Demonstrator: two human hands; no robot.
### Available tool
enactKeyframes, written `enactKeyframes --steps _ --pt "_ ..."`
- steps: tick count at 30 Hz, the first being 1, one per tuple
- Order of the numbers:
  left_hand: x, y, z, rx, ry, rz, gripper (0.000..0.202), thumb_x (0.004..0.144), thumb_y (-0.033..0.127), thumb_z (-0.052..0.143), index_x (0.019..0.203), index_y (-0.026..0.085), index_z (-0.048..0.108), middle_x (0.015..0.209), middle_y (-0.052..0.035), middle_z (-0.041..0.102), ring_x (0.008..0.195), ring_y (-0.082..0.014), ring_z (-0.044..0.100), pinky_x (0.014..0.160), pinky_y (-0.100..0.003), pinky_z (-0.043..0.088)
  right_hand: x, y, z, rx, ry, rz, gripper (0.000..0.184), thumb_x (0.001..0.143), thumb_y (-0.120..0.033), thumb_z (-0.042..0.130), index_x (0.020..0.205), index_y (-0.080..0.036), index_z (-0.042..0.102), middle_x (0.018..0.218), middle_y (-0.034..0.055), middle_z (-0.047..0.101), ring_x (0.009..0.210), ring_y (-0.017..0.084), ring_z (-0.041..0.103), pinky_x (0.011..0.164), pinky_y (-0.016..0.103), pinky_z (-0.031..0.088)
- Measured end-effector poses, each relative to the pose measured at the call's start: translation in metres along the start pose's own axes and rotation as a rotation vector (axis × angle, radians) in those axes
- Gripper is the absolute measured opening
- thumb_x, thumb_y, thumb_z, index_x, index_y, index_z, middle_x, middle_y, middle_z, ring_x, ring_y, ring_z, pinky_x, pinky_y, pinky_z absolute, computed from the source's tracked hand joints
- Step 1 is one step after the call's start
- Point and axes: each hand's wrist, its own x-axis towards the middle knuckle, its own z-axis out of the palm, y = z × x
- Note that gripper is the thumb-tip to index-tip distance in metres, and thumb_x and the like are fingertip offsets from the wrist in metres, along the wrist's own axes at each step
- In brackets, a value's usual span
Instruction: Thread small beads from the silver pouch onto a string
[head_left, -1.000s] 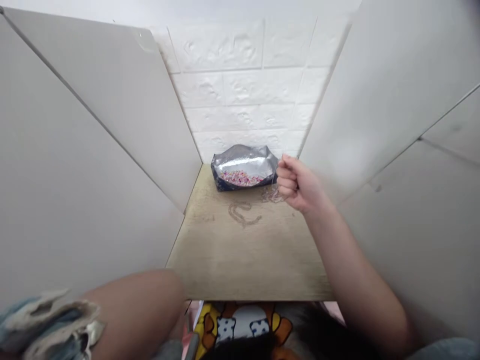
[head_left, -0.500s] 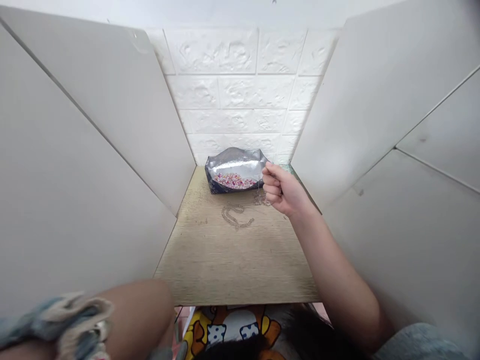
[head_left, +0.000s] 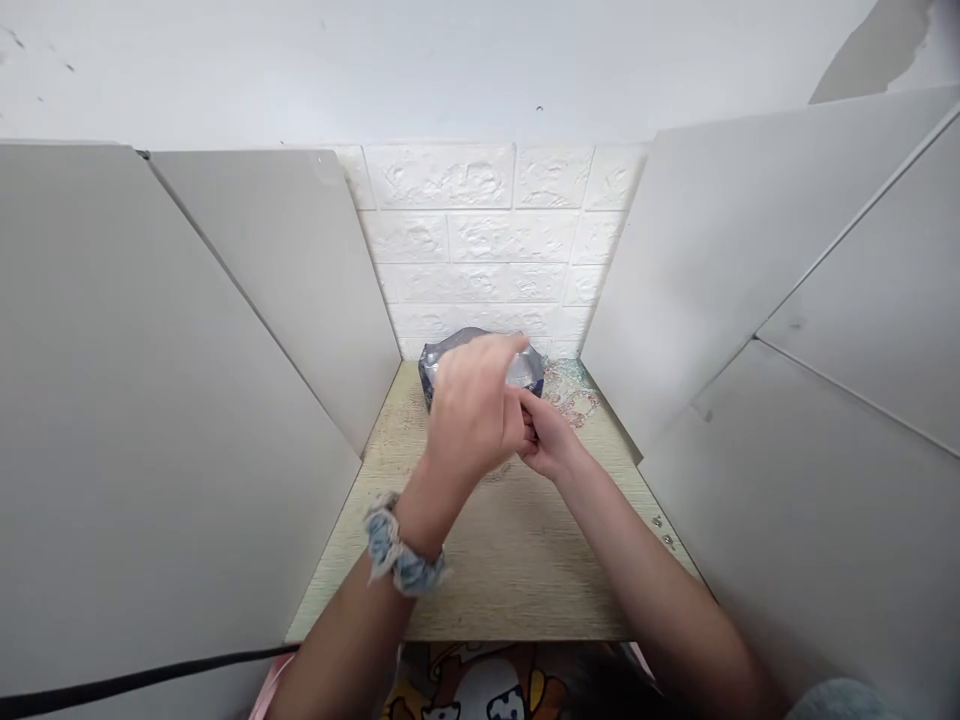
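Note:
Over the middle of the table, my left hand is raised with its back toward me and a blue and white scrunchie round the wrist. Most of its fingers are hidden. Against its right side, my right hand is closed in a pinch; whatever lies between the fingertips cannot be made out. Behind both stands a silver-lined pouch, its contents covered by my left hand. A strand of clear beads lies on the table, mostly hidden below my hands.
Pink and pale blue bead strands lie right of the pouch. Two small shiny pieces sit near the table's right edge. White panels flank the wooden table, and a white brick-patterned wall closes the back. A black cable crosses lower left.
My left hand has come up from the lower left to meet my right hand, covering the pouch's pink beads. My view has tilted upward. The thin strand hanging by my right hand no longer shows.

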Motion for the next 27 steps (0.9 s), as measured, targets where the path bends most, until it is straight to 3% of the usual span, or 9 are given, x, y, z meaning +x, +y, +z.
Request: enactKeyframes --steps 3,6,11,14,16,19,23,27 --pt "0.004 -0.023 0.030 -0.191 -0.332 -0.394 0.031 0.082 0.024 0.032 0.108 0.017 0.047 0.086 -0.0049 0.058 0.078 -0.0154 0.053 0.069 -0.029 0.042 0.001 0.003 -0.002 -0.017 0.049 -0.060 0.024 0.068 -0.029 0.058 0.060 -0.016 0.039 0.042 -0.0110 0.017 0.034 0.001 0.009 0.028 0.012 0.007" --pt "-0.005 -0.041 0.043 -0.345 -0.546 -0.581 0.027 0.079 0.033 0.037 0.083 0.016 0.058 0.076 -0.0032 0.060 0.074 -0.0159 0.055 0.067 -0.028 0.042 0.002 0.004 -0.003 -0.041 0.088 -0.106 0.025 0.068 -0.030 0.057 0.060 -0.017 0.037 0.042 -0.0109 0.019 0.034 0.001 0.010 0.027 0.012 0.008" --pt "-0.016 -0.048 0.044 -0.594 -0.602 -0.804 0.029 0.074 0.039 0.046 0.076 0.013 0.058 0.076 -0.0047 0.061 0.070 -0.0137 0.055 0.063 -0.025 0.043 0.004 0.006 -0.006 -0.081 0.124 -0.180 0.021 0.068 -0.028 0.056 0.062 -0.017 0.039 0.042 -0.0109 0.022 0.033 0.001 0.012 0.028 0.012 0.009" --pt "-0.017 -0.043 0.043 -0.697 -0.613 -0.949 0.025 0.072 0.039 0.051 0.075 0.014 0.052 0.065 -0.0016 0.057 0.058 -0.0098 0.053 0.056 -0.023 0.042 0.004 0.007 -0.007 -0.109 0.150 -0.252 0.024 0.068 -0.028 0.056 0.059 -0.016 0.036 0.040 -0.0109 0.022 0.032 0.001 0.013 0.028 0.013 0.010" --pt "-0.018 -0.041 0.043 -0.739 -0.642 -0.992 0.024 0.072 0.038 0.051 0.074 0.015 0.047 0.056 0.0017 0.052 0.052 -0.0083 0.049 0.053 -0.021 0.040 0.004 0.007 -0.007 -0.128 0.153 -0.274 0.028 0.068 -0.029 0.056 0.056 -0.017 0.033 0.039 -0.0108 0.021 0.032 0.001 0.014 0.028 0.013 0.011" --pt "-0.020 -0.041 0.045 -0.749 -0.677 -0.941 0.022 0.072 0.036 0.050 0.068 0.015 0.048 0.054 0.0028 0.049 0.051 -0.0074 0.046 0.050 -0.020 0.037 0.004 0.008 -0.007 -0.133 0.151 -0.278 0.030 0.068 -0.029 0.057 0.055 -0.017 0.032 0.038 -0.0110 0.020 0.031 0.001 0.014 0.027 0.013 0.012" --pt "-0.022 -0.044 0.048 -0.725 -0.620 -0.842 0.023 0.071 0.034 0.051 0.061 0.014 0.051 0.057 0.0021 0.050 0.056 -0.0081 0.045 0.054 -0.021 0.035 0.006 0.007 -0.007 -0.072 0.152 -0.248 0.027 0.067 -0.028 0.059 0.058 -0.017 0.035 0.040 -0.0109 0.022 0.032 0.001 0.014 0.026 0.013 0.010" --pt "-0.022 -0.047 0.051 -0.790 -0.540 -0.852 0.026 0.069 0.039 0.053 0.062 0.013 0.053 0.061 0.0010 0.052 0.060 -0.0092 0.047 0.057 -0.022 0.037 0.007 0.004 -0.007 0.031 0.179 -0.212 0.022 0.069 -0.024 0.055 0.059 -0.016 0.037 0.040 -0.0108 0.023 0.031 0.001 0.012 0.026 0.013 0.010"
